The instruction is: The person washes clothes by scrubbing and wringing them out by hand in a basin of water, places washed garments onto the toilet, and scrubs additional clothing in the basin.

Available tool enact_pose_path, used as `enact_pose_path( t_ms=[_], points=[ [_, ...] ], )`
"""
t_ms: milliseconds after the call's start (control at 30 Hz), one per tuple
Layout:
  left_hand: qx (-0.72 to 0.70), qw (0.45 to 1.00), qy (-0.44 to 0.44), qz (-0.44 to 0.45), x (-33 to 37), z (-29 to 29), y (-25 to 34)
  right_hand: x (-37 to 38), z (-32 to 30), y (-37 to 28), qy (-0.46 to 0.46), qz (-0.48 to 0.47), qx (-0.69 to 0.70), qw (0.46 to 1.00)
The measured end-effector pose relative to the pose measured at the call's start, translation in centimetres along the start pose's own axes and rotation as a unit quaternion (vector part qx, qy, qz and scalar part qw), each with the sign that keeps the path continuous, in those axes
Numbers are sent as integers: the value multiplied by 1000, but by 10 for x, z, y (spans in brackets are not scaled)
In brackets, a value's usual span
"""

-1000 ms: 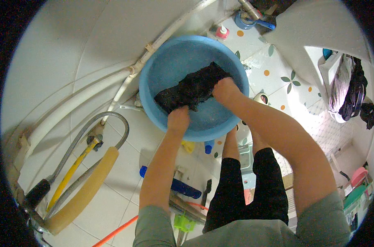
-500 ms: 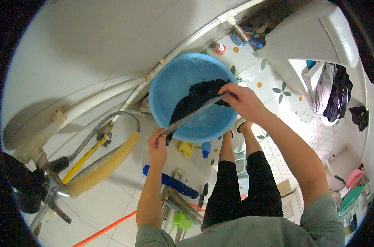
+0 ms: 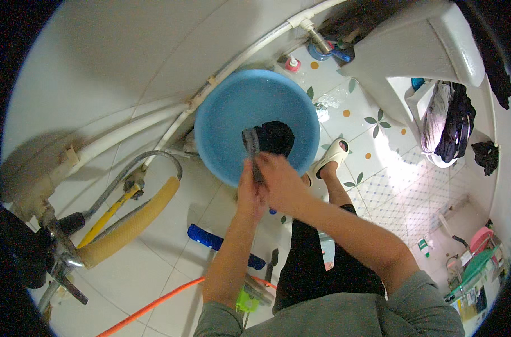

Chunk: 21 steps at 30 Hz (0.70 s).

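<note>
A piece of black clothing (image 3: 276, 139) with a greyish band (image 3: 251, 144) is bunched over the near half of a round light-blue basin (image 3: 224, 104). My left hand (image 3: 249, 195) closes round the near end of the band. Right against it, my right hand (image 3: 285, 182) grips the same garment, its fingers curled and a little blurred. Both hands meet above the basin's near rim. Part of the cloth is hidden behind them.
White pipes (image 3: 250, 53) run along the wall behind the basin. A yellowish hose (image 3: 134, 230) is at left, and a blue mop head (image 3: 207, 237) nearer me. At right, dark and grey clothes (image 3: 449, 123) sit by a white fixture. A pink-capped bottle (image 3: 292, 64) stands beyond the basin.
My hands, earlier wide apart with the band stretched between them, have come together at the basin's near side. The black garment is now bunched smaller.
</note>
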<state>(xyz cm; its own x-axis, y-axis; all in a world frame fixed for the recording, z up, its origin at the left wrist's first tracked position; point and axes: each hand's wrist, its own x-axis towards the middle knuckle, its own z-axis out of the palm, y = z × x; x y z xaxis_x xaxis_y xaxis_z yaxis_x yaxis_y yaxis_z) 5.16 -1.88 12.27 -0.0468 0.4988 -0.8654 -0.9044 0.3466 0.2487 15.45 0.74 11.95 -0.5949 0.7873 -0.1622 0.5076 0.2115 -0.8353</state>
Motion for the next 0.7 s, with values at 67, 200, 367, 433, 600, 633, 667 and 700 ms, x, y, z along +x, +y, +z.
enact_pose_path(
  t_ms=[67,200,367,433,600,633,667,700],
  points=[
    [166,981,83,65,-6,7,9,-14,-2,-13,-20,-5,42,999],
    [380,911,68,149,-12,-16,8,-6,-50,-7,-125,186,241,944],
    [801,485,-136,322,-36,-2,40,36,-74,26,4,-119,-16,993],
    [810,466,-130,332,-47,7,43,50,-84,34,-41,-202,-60,977],
    [813,463,-53,348,-57,-1,57,64,-93,26,-254,-166,-68,950],
    [832,454,0,321,-57,-4,58,63,-92,24,-254,-167,-68,950],
    [847,442,54,291,-58,-7,58,58,-90,20,-216,-170,-28,961],
    [847,442,56,291,-56,-8,56,53,-88,17,-178,-172,12,969]
  ],
)
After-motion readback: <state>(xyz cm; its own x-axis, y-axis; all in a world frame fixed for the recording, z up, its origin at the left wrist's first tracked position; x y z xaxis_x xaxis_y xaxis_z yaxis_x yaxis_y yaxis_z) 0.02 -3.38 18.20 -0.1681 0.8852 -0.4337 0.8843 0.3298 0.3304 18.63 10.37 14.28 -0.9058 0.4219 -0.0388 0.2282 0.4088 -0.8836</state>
